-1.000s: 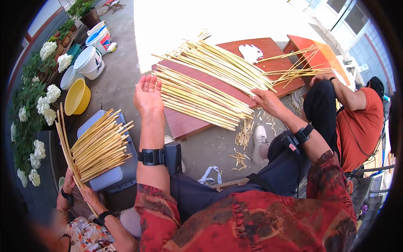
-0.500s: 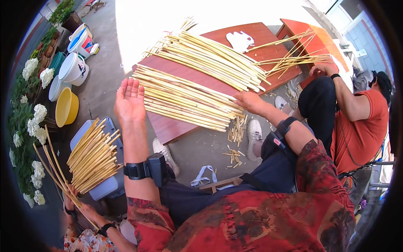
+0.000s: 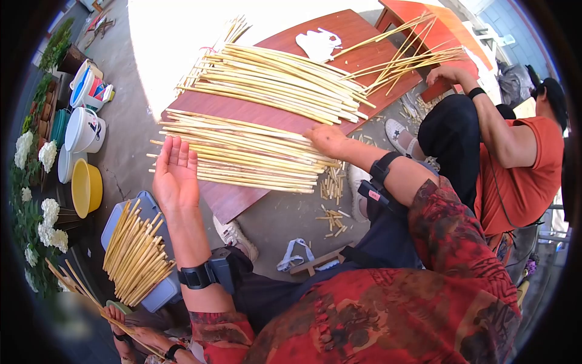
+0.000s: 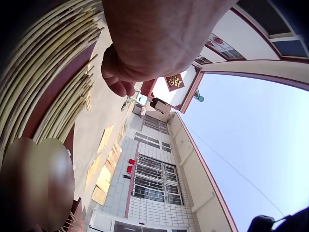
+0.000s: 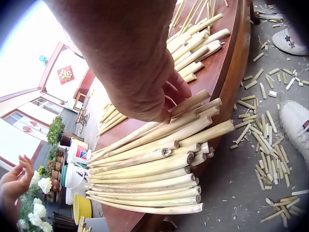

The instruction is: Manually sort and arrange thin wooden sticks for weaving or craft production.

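Note:
Two groups of pale stalks lie across a reddish-brown board; the nearer bundle (image 3: 242, 155) is beneath both hands, the farther bundle (image 3: 279, 82) beyond it. My left hand (image 3: 176, 176) is palm up at the left ends of the nearer stalks, fingers extended, holding nothing. At the other ends, my right hand (image 3: 327, 141) touches the upper edge of the bundle. In the right wrist view the fingers of my right hand (image 5: 174, 94) reach down at the cut end of a stalk (image 5: 193, 101); whether they grip it is unclear. White gloves (image 3: 318, 43) rest on the board (image 3: 233, 203).
Short cut pieces (image 3: 332, 185) litter the ground by white shoes. At left are a crate (image 3: 159, 294) of stalks, a yellow basin (image 3: 86, 188), buckets (image 3: 86, 130) and white flowers. One person in orange (image 3: 515, 158) sits at right; another person's hands hold long stalks at lower left.
The head view has shifted. My right hand has moved from the gap between the bundles onto the nearer bundle's edge. My left hand stays palm up by the left ends.

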The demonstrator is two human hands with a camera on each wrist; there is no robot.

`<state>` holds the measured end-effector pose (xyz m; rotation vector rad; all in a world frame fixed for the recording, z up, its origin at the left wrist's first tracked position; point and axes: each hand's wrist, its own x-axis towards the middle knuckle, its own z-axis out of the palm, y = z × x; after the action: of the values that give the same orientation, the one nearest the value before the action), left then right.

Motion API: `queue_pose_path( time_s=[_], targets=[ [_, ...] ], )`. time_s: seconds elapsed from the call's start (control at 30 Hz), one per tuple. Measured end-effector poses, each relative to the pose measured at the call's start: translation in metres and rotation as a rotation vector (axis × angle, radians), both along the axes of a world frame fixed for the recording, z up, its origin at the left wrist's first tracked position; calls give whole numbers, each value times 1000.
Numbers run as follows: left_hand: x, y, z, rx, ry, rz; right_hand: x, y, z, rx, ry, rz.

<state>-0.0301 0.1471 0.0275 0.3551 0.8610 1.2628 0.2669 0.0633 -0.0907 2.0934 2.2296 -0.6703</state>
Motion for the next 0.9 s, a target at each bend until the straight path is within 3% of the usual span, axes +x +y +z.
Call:
queue_pose_path(
  time_s=[0.23, 0.4, 0.57, 0.9],
  targets=[
    [-2, -2, -7, 31, -33, -61, 4, 4, -12, 62, 51, -47],
    [7, -8, -8, 17, 1, -78, 15, 12, 0, -122, -24, -66],
    [13, -14, -8, -4, -1, -114, 20, 14, -2, -84, 101, -130],
    [12, -15, -11, 14, -23, -162, 18, 26, -7, 95, 13, -215]
  ],
)
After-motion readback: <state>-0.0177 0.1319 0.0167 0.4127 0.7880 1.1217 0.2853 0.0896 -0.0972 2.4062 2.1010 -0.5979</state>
